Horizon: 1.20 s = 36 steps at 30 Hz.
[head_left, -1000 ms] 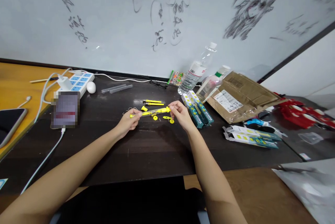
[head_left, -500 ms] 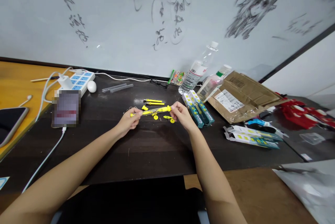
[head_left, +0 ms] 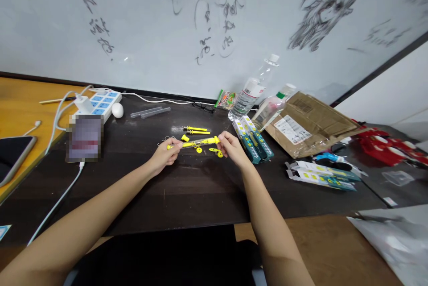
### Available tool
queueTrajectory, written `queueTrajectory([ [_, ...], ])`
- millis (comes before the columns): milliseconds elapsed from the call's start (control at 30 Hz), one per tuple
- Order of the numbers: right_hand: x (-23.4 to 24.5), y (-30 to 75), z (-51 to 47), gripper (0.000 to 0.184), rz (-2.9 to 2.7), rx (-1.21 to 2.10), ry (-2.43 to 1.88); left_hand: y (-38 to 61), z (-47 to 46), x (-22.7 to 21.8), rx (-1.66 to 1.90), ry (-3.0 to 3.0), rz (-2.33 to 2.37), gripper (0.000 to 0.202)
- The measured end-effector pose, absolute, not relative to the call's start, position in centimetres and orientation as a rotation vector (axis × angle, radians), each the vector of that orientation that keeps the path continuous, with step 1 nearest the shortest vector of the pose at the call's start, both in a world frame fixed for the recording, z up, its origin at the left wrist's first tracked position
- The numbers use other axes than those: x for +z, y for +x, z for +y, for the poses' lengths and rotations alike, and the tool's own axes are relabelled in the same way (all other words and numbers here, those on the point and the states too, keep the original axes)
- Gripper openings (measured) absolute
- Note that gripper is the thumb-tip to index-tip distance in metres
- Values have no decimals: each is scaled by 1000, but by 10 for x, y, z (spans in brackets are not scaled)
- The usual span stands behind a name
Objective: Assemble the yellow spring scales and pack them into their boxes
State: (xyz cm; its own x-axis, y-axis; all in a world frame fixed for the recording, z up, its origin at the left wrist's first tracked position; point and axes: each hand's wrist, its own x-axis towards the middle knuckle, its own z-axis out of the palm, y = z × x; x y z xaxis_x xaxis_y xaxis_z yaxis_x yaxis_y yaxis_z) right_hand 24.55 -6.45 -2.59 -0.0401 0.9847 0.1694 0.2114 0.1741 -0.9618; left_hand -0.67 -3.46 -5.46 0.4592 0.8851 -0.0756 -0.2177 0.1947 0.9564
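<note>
A slim, clear tubular spring scale with yellow parts [head_left: 197,144] is held level just above the dark table. My left hand [head_left: 164,154] is closed around its left end, and yellow plastic shows past the fingers. At the other end, my right hand [head_left: 231,147] pinches a yellow cap [head_left: 216,139]; whether it is seated on the tube I cannot tell. Behind the scale lie two yellow rods [head_left: 197,130] and a small yellow cap [head_left: 185,138]. A yellow ring [head_left: 199,150] and a flat yellow piece with a disc [head_left: 220,154] rest below it. Thin wire hooks [head_left: 170,138] are beside my left hand.
Two upright-printed green boxes [head_left: 253,139] lie right of my right hand, and opened boxes [head_left: 323,174] farther right. Behind stand a water bottle [head_left: 249,94] and a cardboard parcel [head_left: 310,121]. Clear tubes [head_left: 150,112], a power strip [head_left: 106,102] and a phone [head_left: 15,156] are left.
Both hands keep their hold on the spring scale. It and the right hand have shifted very slightly; everything on the table stays put.
</note>
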Motion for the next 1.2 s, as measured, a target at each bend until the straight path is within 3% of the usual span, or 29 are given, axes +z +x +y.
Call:
queueTrajectory([
  [133, -29, 246, -63, 47, -1474, 933, -1285, -6, -35, -55, 876, 1109, 753, 33],
  [367, -24, 245, -66, 25, -1431, 1030, -1169, -5, -35, -53, 895, 1098, 751, 34],
  [567, -28, 244, -64, 48, -1446, 965, -1277, -5, -35, -55, 869, 1112, 750, 34],
  [800, -25, 247, -65, 26, -1456, 1041, -1165, -5, -35, -53, 881, 1114, 746, 34],
  [1000, -29, 245, -63, 47, -1489, 941, -1287, -5, -36, -54, 866, 1119, 745, 34],
  [1200, -24, 246, -65, 19, -1453, 988, -1192, -6, -35, -56, 873, 1112, 743, 34],
])
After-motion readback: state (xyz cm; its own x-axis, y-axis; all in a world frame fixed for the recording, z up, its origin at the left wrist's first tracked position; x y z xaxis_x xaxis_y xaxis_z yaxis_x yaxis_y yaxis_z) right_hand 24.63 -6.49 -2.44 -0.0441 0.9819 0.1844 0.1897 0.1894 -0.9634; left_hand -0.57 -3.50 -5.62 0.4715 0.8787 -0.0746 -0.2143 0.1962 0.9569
